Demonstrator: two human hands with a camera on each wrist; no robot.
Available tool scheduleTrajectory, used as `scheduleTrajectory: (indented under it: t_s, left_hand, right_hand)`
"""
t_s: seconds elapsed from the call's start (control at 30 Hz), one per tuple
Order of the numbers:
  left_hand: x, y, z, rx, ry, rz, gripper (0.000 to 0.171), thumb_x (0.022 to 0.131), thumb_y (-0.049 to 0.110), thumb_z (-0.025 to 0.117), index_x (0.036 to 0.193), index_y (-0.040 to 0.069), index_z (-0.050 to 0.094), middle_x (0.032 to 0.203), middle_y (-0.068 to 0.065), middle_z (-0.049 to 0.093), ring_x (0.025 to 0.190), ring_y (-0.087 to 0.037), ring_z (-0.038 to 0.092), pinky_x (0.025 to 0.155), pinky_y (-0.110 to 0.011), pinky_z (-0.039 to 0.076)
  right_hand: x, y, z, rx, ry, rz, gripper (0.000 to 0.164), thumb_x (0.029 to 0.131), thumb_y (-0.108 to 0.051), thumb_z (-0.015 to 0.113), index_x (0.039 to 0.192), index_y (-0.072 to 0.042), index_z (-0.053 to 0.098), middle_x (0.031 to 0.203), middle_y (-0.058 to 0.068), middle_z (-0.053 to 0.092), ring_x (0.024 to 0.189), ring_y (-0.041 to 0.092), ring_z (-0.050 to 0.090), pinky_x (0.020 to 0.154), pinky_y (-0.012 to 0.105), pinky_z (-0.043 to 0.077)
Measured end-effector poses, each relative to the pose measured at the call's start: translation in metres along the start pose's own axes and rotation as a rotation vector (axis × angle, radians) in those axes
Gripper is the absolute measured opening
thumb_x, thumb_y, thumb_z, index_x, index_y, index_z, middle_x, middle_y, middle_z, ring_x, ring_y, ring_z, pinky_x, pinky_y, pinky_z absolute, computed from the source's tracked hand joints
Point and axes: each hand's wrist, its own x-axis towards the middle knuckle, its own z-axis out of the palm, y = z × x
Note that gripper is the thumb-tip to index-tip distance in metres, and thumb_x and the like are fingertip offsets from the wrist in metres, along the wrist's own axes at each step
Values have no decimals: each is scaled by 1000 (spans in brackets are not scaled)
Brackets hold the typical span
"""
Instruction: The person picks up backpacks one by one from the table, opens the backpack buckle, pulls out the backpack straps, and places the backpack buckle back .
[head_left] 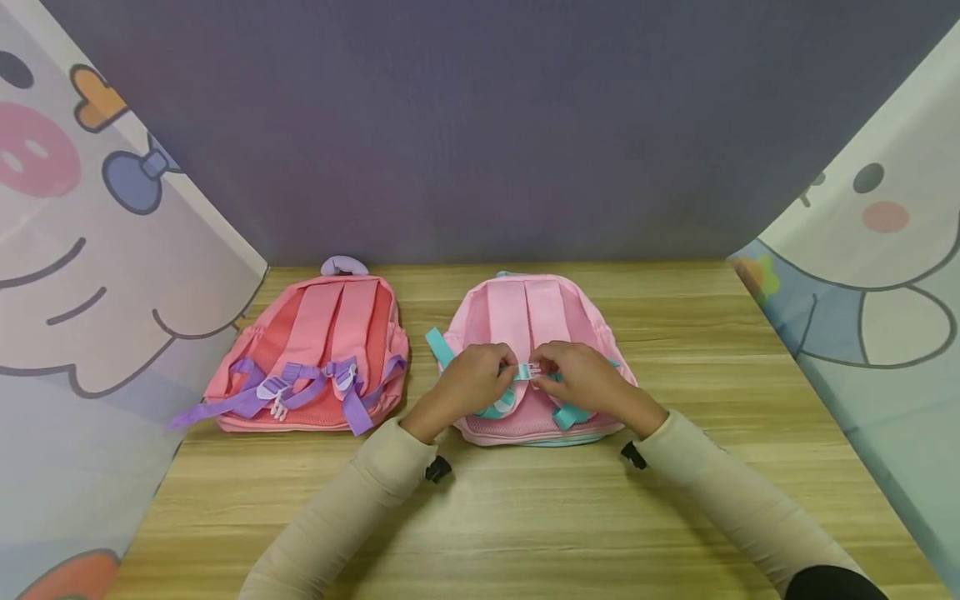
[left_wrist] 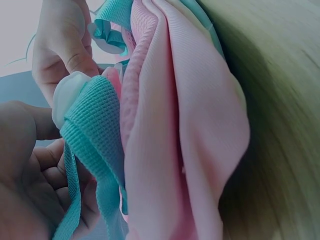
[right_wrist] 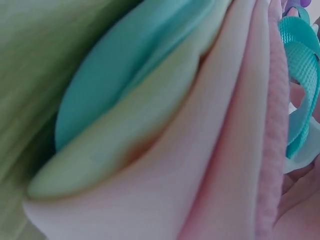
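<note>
A light pink backpack (head_left: 510, 312) with turquoise straps lies with its strap side up. Over its middle, my left hand (head_left: 476, 375) and right hand (head_left: 585, 375) meet at a small white plastic buckle (head_left: 534, 370) on a turquoise strap (head_left: 522, 372). The left fingers pinch the buckle's left end at the strap. From the other side, the right thumb and fingers pinch its right end. Turquoise webbing (left_wrist: 95, 115) with a white slider (left_wrist: 70, 95) runs beside the left hand in the left wrist view. The right wrist view shows mostly the bag's pink side (right_wrist: 210, 150).
A coral backpack (head_left: 307, 333) with purple straps (head_left: 300, 387) and white buckles lies to the left on the wooden table (head_left: 540, 533). A dark panel (head_left: 495, 133) stands behind the table, and cartoon-printed panels (head_left: 892, 275) flank it.
</note>
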Motion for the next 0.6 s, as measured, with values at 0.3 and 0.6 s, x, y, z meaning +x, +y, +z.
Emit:
scheduleTrajectory:
  t_s: [0.3,0.6]
  left_hand:
    - [1,3,-2,-17,5,11,13,101,19,60,100,11,71,84,3,67,67,-7,55,62,-22,46]
    - [1,4,-2,-10,7,29,13,102,18,61,103,10,71,88,1,69,70,-7,56,65,-22,48]
  right_hand:
    - [-1,1,0,19,6,-10,18,90,-16,74,106,-12,69,89,-4,66,79,9,60,73,28,53]
    - [-1,0,-2,43,5,-42,19,91,-14,73,109,-11,68,91,-5,64,80,8,57,74,28,53]
